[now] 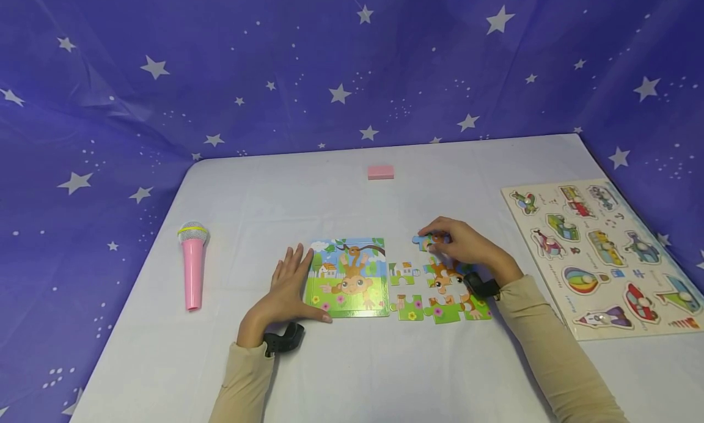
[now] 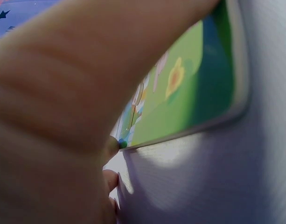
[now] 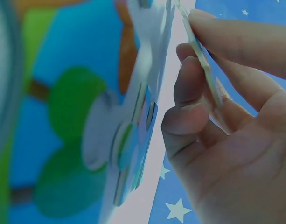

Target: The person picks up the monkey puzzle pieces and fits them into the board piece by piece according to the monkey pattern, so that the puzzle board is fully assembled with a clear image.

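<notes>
My left hand lies with fingers spread along the left side of a square monkey picture board. Its thumb touches the board's lower edge. In the left wrist view the board's green corner shows beyond the blurred hand. My right hand pinches a jigsaw piece between thumb and fingers, above the right-hand group of pieces. In that group are a house piece, a flower piece and a monkey-face piece. The right hand and wrist camera hide part of the group.
A pink toy microphone lies at the left of the white table. Toward the back is a small pink block. On the right lies a wooden vehicle peg puzzle. Purple starred cloth hangs behind the table.
</notes>
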{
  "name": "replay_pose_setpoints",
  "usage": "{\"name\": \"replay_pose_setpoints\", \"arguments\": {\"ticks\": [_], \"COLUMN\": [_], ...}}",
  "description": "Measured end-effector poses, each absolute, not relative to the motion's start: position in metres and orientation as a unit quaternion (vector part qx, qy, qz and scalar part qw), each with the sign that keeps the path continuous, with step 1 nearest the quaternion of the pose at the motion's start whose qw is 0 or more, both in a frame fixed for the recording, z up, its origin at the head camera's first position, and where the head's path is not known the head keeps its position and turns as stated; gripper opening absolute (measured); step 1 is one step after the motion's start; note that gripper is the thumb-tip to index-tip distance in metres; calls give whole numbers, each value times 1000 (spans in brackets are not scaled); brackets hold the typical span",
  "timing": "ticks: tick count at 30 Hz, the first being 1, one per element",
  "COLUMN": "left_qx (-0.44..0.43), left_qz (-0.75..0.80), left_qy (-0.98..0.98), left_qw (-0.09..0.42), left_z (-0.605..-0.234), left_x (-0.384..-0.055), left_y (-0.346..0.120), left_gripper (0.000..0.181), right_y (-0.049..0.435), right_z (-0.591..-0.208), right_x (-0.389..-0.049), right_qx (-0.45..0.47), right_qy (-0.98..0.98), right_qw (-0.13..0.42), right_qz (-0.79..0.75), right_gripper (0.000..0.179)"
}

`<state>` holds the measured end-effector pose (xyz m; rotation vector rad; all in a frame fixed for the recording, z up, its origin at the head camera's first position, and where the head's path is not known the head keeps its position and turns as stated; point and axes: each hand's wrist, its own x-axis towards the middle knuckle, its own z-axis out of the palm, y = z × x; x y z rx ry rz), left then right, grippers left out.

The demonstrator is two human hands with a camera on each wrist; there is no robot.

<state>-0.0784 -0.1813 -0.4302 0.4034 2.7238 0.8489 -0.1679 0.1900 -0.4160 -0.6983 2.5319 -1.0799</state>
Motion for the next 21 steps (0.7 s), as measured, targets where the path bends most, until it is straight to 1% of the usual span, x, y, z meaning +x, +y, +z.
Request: {"name": "replay_pose_setpoints", "arguments": {"ticks": [4,11,13,16,21], "left_qx": [139,140,141,141,140], "left_qz": [291,290,288,289,289], "left_qy": [938,938,938,938,938], "left_qw": [130,131,131,131,128], "left_z": [-431,-431,-431,-430,-428], "left_x": [-78,-78,-78,-78,-77], "left_y": [-181,-181,-181,-181,-180], "left_gripper": [133,132,132,132,132], "right_y": [190,189,189,187,174], "right_z": [-415,-412,-411,-409,-403], "right_x": [-168,-167,-167,-167,-166], "right_qx": [-237,-203,-199,-210,-249], "right_qy": [881,873,874,879,888], "right_qw": [152,189,192,177,127], "right_qz": [-380,-400,-401,-389,-366], "right_gripper": [31,34,35,36,35]}}
